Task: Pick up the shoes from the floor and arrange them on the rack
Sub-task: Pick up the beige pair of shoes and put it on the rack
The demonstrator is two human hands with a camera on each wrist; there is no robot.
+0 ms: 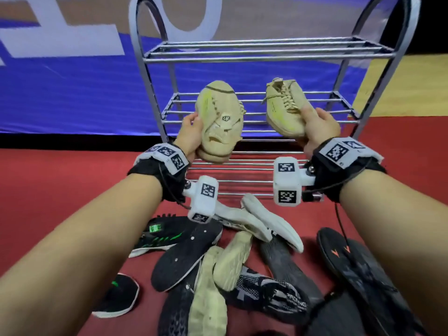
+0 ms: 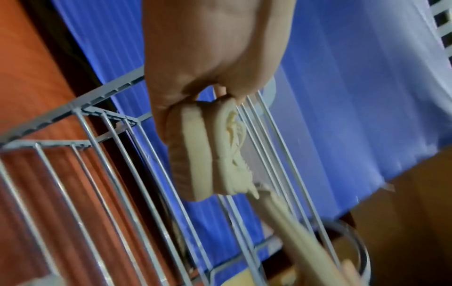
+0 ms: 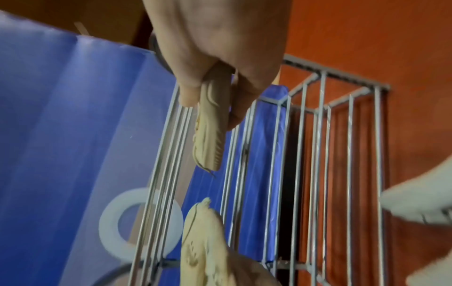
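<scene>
My left hand [image 1: 191, 134] grips a beige sneaker [image 1: 218, 120] by its heel, sole facing me, toe up, in front of the middle shelf of the grey metal rack [image 1: 257, 54]. My right hand [image 1: 317, 129] grips the matching beige sneaker [image 1: 286, 107] at its heel, laces showing, toe pointing up and left. In the left wrist view the left hand [image 2: 208, 58] holds its sneaker [image 2: 203, 151] over the rack bars [image 2: 110, 174]. The right wrist view shows the right hand [image 3: 220, 48] pinching its sneaker [image 3: 210, 131]; the other beige shoe [image 3: 203, 241] shows below.
A pile of shoes lies on the red floor [image 1: 48, 170] in front of the rack: a black and green sneaker [image 1: 164, 234], white shoes [image 1: 261, 221], beige shoes [image 1: 218, 282], black sneakers [image 1: 271, 297] and dark shoes [image 1: 351, 267] at right. A blue banner [image 1: 72, 93] hangs behind the rack.
</scene>
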